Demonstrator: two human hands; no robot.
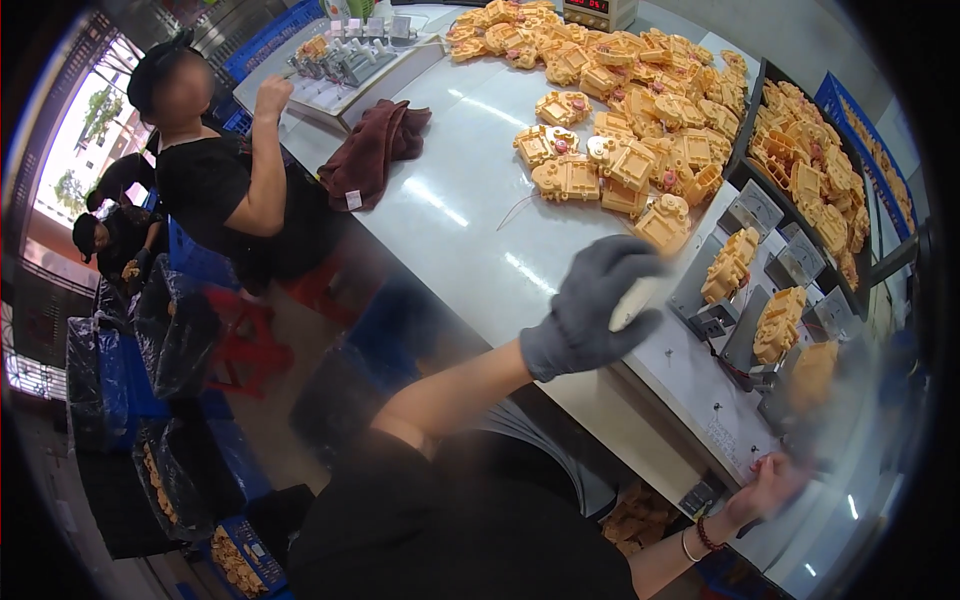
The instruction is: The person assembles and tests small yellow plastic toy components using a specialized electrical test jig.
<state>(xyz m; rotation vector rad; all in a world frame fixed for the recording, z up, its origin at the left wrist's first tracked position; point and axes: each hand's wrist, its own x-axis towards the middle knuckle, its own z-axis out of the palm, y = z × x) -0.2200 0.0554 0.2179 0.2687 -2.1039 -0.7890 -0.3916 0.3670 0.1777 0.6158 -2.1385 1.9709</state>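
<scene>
My left hand (597, 305), in a grey glove, hovers over the table's near edge with fingers curved and apart. A pale cream patch shows between thumb and fingers; whether it is the glove's palm or a thing cannot be told. To its right, yellow-orange plastic housings (731, 265) (779, 326) sit on a row of metal fixtures, with a third housing (813, 375) blurred. Bare, with bracelets at the wrist, my right hand (777, 486) is at the near end of this row. Its fingers are bent and smeared, so what they touch is unclear.
More housings lie heaped on the white table (455, 150) and in a black tray (810, 170). Panel meters (755, 208) stand behind the fixtures. A brown cloth (375, 155) lies at the left edge. A co-worker (225, 170) is beside another fixture bench (345, 65). Crates (245, 555) hold parts.
</scene>
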